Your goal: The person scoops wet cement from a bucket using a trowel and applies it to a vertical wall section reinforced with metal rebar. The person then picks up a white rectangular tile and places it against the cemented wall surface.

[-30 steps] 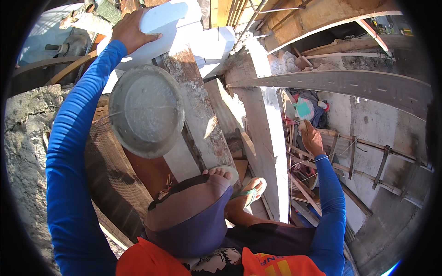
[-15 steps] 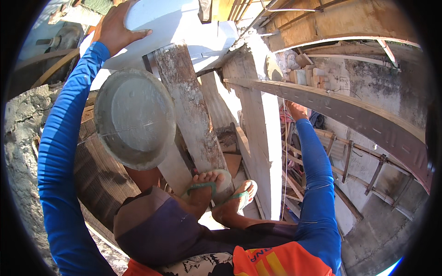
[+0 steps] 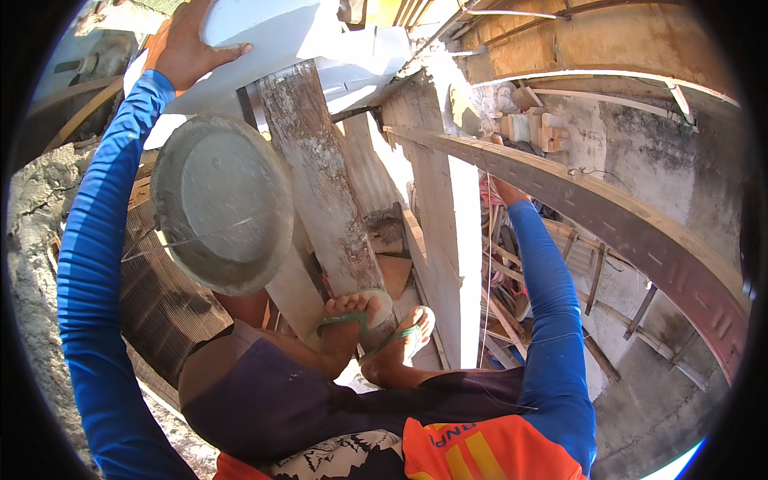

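My left hand [image 3: 182,52] is pressed against a white slab [image 3: 264,32] at the upper left, its thumb spread along the surface; some fingers run toward the picture's edge. Below it is a round grey basin [image 3: 228,200], coated with what looks like cement. On the right, my right hand [image 3: 510,193] is at the underside of a long brown beam [image 3: 592,184]. That beam hides most of its fingers, so their grip cannot be made out. My sandalled feet [image 3: 346,320] are on and beside a weathered wooden plank [image 3: 316,160].
A pale upright board [image 3: 440,200] stands beside the plank. Lower down at the right are bamboo poles [image 3: 648,336] and loose sticks. Wooden blocks [image 3: 544,130] are stacked behind the beam. Brown corrugated sheeting [image 3: 168,280] lies under the basin; a rough wall [image 3: 36,224] borders the left.
The whole view has shifted slightly, with the basin, plank and feet a little further left in the picture. My right hand shows less from behind the beam. My left hand keeps its place on the slab.
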Tool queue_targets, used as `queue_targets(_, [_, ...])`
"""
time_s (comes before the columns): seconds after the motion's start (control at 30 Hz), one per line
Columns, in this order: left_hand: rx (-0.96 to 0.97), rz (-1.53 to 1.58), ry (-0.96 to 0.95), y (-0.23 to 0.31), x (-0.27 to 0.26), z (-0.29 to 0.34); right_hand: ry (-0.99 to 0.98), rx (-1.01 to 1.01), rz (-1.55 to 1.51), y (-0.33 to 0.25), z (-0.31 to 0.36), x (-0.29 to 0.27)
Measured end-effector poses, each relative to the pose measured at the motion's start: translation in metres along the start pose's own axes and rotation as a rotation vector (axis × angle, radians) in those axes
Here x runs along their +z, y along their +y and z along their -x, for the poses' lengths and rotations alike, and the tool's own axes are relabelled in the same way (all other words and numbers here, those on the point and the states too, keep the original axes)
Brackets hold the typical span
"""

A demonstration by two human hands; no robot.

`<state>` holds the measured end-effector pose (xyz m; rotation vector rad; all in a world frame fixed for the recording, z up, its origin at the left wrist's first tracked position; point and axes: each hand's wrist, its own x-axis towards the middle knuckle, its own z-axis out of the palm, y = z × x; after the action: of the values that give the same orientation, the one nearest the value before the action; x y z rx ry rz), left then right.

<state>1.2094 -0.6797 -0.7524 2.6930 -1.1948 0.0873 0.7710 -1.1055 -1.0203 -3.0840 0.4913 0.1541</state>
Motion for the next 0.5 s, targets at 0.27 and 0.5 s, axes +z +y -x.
queue_targets(0.27, [-0.024,-0.027,0.02,0.0001,0.003,0.0014,0.018,-0.04,0.002,-0.0051,-0.0095,-0.0023])
queue_targets(0.5, [0.127,-0.023,0.03,-0.0021,0.003,-0.0038,0.022,-0.049,0.007,-0.0075,-0.0135,-0.0045])
